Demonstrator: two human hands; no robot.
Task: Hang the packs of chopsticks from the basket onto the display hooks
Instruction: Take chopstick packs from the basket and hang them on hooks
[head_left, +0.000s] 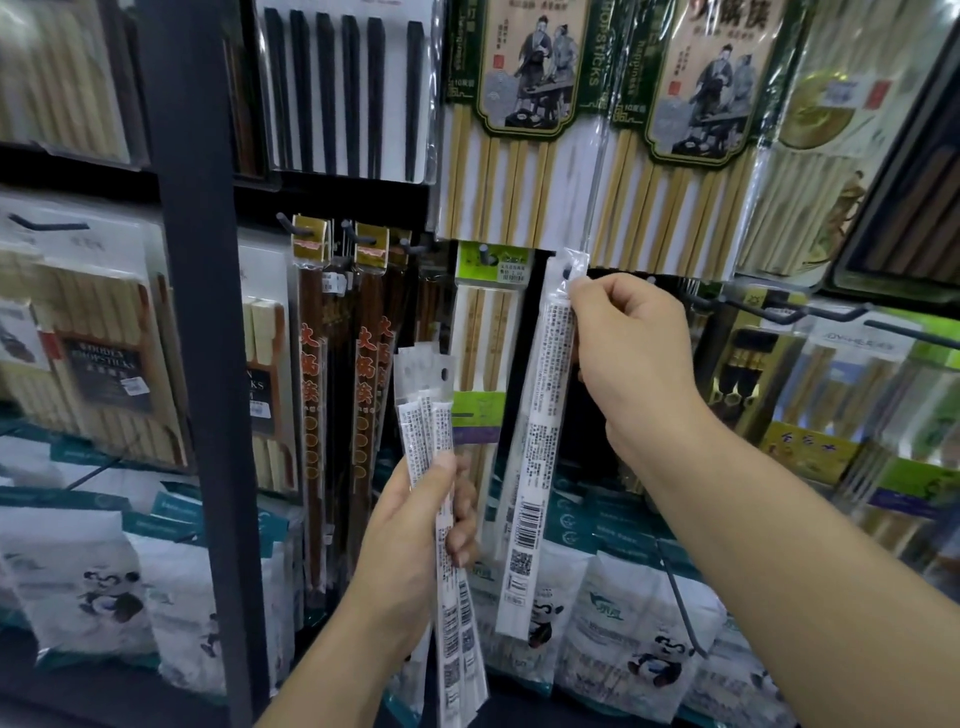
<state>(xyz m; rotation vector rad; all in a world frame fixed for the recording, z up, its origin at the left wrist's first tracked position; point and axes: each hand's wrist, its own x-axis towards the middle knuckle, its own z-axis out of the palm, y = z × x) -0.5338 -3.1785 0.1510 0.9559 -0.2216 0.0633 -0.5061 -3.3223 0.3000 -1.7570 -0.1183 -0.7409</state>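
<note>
Pinching the top of a single chopstick pack (540, 441) at a display hook (569, 271), the right hand (631, 353) holds it; below-left, the left hand (415, 540) grips several more packs (441, 519).

We face a dark display rack (200, 312) with hooks (779, 310) along it. Packs of dark red chopsticks (311, 395) hang near its upright post, pale bamboo packs (511, 156) along the top edge, and panda-printed bags (649, 639) sit along the bottom edge.
</note>
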